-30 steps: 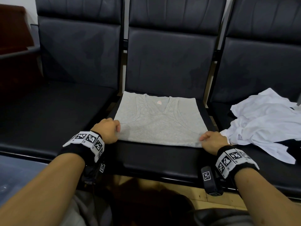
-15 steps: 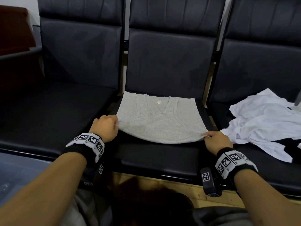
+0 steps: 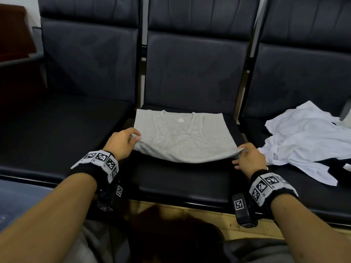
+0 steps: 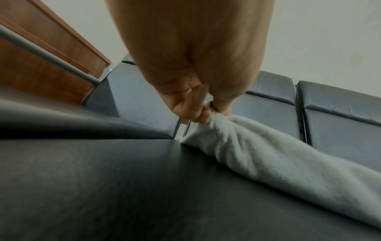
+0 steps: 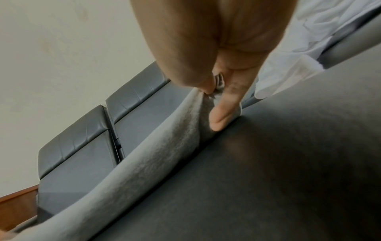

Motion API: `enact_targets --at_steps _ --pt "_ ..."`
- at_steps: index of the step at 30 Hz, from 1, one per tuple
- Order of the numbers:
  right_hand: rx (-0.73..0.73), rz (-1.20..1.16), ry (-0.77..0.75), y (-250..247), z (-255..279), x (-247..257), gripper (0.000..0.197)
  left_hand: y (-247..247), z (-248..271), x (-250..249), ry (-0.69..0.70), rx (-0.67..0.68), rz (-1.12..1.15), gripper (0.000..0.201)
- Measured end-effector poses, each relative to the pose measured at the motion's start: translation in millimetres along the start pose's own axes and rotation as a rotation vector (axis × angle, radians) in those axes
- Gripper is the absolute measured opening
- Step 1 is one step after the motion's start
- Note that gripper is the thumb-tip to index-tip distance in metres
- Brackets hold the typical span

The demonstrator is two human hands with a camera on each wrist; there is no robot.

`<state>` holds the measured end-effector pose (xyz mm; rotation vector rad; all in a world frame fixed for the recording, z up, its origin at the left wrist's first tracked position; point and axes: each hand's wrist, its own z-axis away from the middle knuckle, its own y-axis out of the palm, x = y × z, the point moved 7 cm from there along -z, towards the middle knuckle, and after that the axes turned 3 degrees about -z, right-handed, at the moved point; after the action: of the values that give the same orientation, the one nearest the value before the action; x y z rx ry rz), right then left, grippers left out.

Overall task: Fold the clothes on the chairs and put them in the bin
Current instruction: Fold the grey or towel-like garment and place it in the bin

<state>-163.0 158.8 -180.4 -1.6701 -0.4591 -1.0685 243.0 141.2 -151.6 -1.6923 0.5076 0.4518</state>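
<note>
Both hands, left (image 3: 121,143) and right (image 3: 248,158), pinch the near corners of the flat grey cotton vest (image 3: 182,137), lifting its edge (crumpled white shirt (image 3: 307,137) beside the right hand).

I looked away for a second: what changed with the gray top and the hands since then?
Both hands, left hand and right hand, have lifted the near corners of the gray tank top off the seat and carried them toward the backrest, starting a fold. Its collar end and the white clothes on the right chair stayed put.
</note>
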Motion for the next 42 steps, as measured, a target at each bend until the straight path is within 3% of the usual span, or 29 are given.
enact_targets --at_steps 2,5,10,15,19,24,28,31,34,36,42 --pt "-0.014 -0.009 -0.014 -1.8 -0.7 -1.5 0.026 -2.7 3.1 2.8 -0.083 0.021 0.165 0.011" --pt "0.005 0.083 -0.014 -4.3 0.1 -4.0 0.029 -4.0 5.4 8.7 -0.167 0.058 0.364 0.024" --pt "-0.005 0.133 -0.047 -6.3 2.5 -0.6 0.030 1.9 8.4 10.0 -0.071 0.122 0.170 0.021" --pt "-0.002 0.196 -0.094 -5.2 3.2 5.4 0.018 -5.9 4.3 -1.5 0.121 0.036 -0.048 0.008" --pt "0.008 0.193 -0.185 -5.1 5.7 14.2 0.016 -17.0 6.9 -9.2 0.186 -0.024 -0.002 0.004" --pt "0.030 0.125 -0.298 -12.1 11.1 23.3 0.023 -28.5 14.3 4.0 0.095 -0.035 0.143 0.021" --pt "0.014 0.020 -0.329 -23.5 27.3 38.0 0.019 -44.5 29.3 4.6 0.051 0.001 0.290 0.018" --pt "0.031 -0.106 -0.305 -35.7 40.3 46.7 0.013 -56.7 42.1 12.5 -0.032 -0.002 0.447 0.003" --pt "0.018 -0.248 -0.261 -52.8 49.9 46.7 0.012 -67.7 51.4 20.5 -0.102 -0.054 0.598 0.026" --pt "0.015 -0.313 -0.249 -62.8 55.3 49.0 0.013 -70.8 55.6 21.4 -0.130 -0.065 0.664 0.017" --pt "-0.015 -0.342 -0.199 -68.0 47.2 48.6 0.044 -63.8 50.0 32.4 -0.172 -0.011 0.725 0.019"
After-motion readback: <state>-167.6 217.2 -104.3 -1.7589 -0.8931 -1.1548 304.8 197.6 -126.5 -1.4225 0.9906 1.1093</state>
